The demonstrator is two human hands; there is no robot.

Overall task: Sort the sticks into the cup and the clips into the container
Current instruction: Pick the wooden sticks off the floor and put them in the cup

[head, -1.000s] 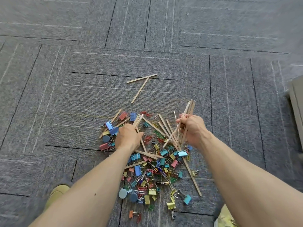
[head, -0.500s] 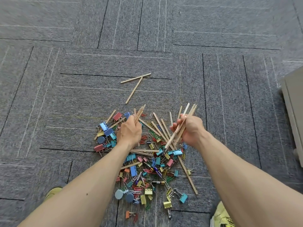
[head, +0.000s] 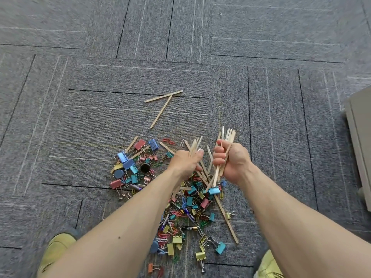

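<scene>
The bundle of sticks (head: 227, 137) is in the fist of the right hand (head: 232, 160), above the right part of the heap. Its long axis runs nearly straight away from us. The upper tips point forward and a little to the right, and the lower ends point down to the heap. The left hand (head: 184, 162) is just beside it. Its fingers are curled round a smaller bunch of sticks (head: 195, 144), which points in almost the same way.

Compared with half a second ago, the left hand has moved to the right, and only a narrow gap remains between the two hands. The bundle in the right hand is now more gathered and less slanted, while the right hand itself has hardly shifted.

Under the hands lies the heap of clips (head: 188, 203), binder clips and paper clips in many colours, mixed with more sticks. One long stick (head: 226, 217) lies slanted along its right edge. Two loose sticks (head: 163, 96) lie apart from the heap, farther from us, and they touch at one end. We see a small battery (head: 188, 228) among the nearer clips. Everything lies on grey carpet (head: 80, 127).

Our forearms hide part of the heap. Yellow shoes (head: 55, 251) show at the bottom corners, and a pale cabinet (head: 359, 137) stands at the right edge.
</scene>
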